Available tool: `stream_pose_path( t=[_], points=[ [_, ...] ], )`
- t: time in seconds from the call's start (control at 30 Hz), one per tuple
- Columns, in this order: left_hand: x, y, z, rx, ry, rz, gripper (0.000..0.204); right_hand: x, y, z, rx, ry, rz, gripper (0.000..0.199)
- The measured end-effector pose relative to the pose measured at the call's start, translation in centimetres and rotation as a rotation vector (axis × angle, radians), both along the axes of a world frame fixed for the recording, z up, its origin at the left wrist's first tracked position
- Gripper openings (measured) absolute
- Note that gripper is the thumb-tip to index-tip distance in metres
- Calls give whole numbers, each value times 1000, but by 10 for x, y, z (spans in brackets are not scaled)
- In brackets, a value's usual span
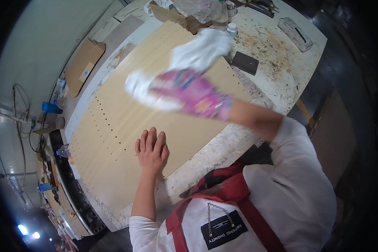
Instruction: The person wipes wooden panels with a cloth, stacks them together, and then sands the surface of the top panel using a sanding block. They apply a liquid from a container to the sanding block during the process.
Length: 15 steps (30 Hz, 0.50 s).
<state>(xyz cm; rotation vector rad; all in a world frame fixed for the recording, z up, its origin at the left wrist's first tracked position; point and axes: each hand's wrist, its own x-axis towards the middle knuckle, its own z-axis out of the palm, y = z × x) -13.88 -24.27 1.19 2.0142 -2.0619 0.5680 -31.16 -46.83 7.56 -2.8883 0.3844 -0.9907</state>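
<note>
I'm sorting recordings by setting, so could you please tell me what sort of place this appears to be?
Probably a workshop: the view shows a large board with rows of small holes, a stained worktable, and what look like hand tools at the top.

Your bare left hand (152, 154) lies palm-down, fingers (151, 137) extended forward and slightly apart; your right hand (189, 92), in a pink-purple patterned fabric glove (203, 101), is blurred, finger pose unreadable, bare forearm (254, 119) angled forward-left.

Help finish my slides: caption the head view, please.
Bare left hand resting on a perforated board, gloved right hand gripping a white cloth over it.
</note>
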Motion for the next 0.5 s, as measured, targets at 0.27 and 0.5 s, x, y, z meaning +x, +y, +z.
stream_pose_path(
  t=[0.27, 0.5],
  points=[
    [-9, -1, 15, 28, 56, 12, 38, -90, -155, -77, 462, -13, -603, 43],
    [5, 1, 10, -82, 476, -32, 49, -52, -34, 60, 1160, -636, -235, 44]
  ],
)
